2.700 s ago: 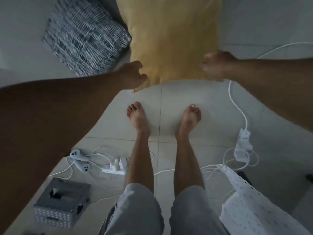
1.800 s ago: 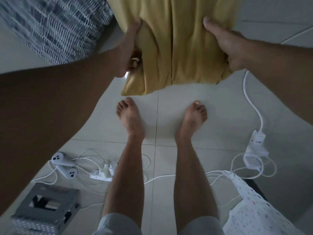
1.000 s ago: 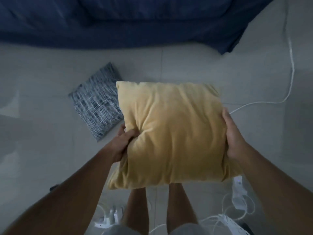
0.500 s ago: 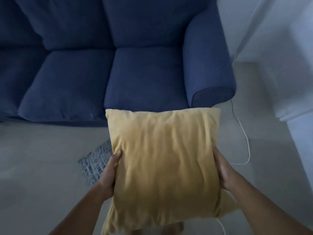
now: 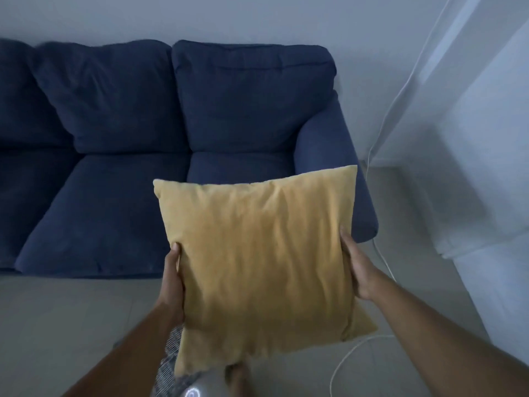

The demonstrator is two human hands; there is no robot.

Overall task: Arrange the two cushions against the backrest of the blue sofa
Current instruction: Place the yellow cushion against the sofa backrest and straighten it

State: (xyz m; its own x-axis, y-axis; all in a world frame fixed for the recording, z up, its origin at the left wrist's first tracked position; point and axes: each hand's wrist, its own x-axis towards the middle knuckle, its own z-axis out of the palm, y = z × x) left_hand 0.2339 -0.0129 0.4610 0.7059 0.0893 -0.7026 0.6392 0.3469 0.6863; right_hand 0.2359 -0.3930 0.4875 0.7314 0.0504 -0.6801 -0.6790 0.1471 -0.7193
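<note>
I hold a square yellow cushion (image 5: pixel 257 262) upright in front of me, over the floor just before the sofa's right seat. My left hand (image 5: pixel 171 277) grips its left edge and my right hand (image 5: pixel 356 267) grips its right edge. The blue sofa (image 5: pixel 128 202) fills the upper left, its backrest (image 5: pixel 246 98) bare. A patterned blue-and-white cushion (image 5: pixel 169 359) lies on the floor, mostly hidden behind my left arm and the yellow cushion.
The sofa's right armrest (image 5: pixel 329 156) stands behind the cushion's top right corner. A white cable (image 5: pixel 383 118) runs down the wall and across the floor at the right. A white curtain or sheet (image 5: pixel 486 167) hangs at the far right.
I lifted the yellow cushion off the floor with both hands and raised my view. The sofa's backrest has come fully into sight and the patterned cushion has slipped behind my arm.
</note>
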